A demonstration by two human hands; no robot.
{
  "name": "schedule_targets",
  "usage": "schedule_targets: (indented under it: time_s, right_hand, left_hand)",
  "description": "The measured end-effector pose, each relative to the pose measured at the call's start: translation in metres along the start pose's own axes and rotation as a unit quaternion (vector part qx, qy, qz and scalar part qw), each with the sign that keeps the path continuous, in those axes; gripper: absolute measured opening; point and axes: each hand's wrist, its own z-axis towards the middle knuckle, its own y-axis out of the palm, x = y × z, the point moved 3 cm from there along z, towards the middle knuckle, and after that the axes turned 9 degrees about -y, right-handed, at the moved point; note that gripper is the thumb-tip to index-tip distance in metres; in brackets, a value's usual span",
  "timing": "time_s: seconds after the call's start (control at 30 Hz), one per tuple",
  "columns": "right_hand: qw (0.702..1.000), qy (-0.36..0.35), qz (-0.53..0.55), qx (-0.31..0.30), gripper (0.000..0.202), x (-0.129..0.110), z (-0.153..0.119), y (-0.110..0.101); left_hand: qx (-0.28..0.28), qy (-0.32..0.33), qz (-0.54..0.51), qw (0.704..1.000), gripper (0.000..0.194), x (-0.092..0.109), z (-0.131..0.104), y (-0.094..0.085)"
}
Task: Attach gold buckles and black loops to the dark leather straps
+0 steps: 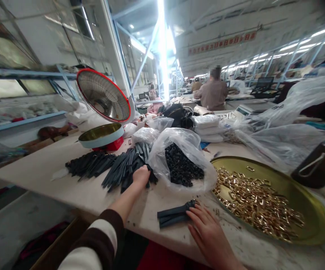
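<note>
My left hand [142, 176] is curled closed at the right side of a spread of dark grey strips [123, 167], beside the clear plastic bag. Its fingertips are partly hidden among the strips. Close to the table's front edge lies a short stack of dark strips [172, 216], with small black loops [191, 204] at its right end. My right hand [204, 228] rests over that end, fingers stretched out and lying flat. Small black loops [181, 165] fill the open plastic bag [158, 155] between and beyond my hands.
On the right, a golden round tray [317, 221] holds many gold metal buckles [258, 202]. Another dark strip pile [91, 164] lies left. Behind it stand a round tin [102, 137] on a red base and a red-rimmed heater [103, 95]. A person [211, 92] is farther back.
</note>
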Motion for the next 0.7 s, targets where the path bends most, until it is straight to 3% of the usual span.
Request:
schedule_targets:
  time_s: [0.1,0.23,0.37,0.47,0.7]
  right_hand:
    - [0.999,-0.024,-0.029,0.016,0.027,0.006,-0.001,0.003]
    - [0.994,-0.059,-0.064,0.069,0.027,0.012,0.002,0.010]
    - [0.984,-0.092,-0.102,0.116,0.031,0.013,0.005,0.022]
    - [0.982,-0.095,-0.117,0.115,0.031,0.016,0.003,0.028]
    - [0.980,-0.080,-0.125,0.130,0.027,0.020,-0.009,0.046]
  left_hand:
    - [-0.008,-0.068,-0.011,0.998,0.030,0.001,0.015,0.016]
    - [-0.028,-0.102,-0.033,0.994,0.028,-0.009,0.026,0.025]
    - [-0.042,-0.102,-0.047,0.993,0.026,-0.015,0.031,0.025]
    - [-0.029,-0.106,-0.054,0.992,0.028,-0.011,0.037,0.023]
    - [-0.056,-0.148,-0.083,0.984,0.031,0.000,0.070,0.013]
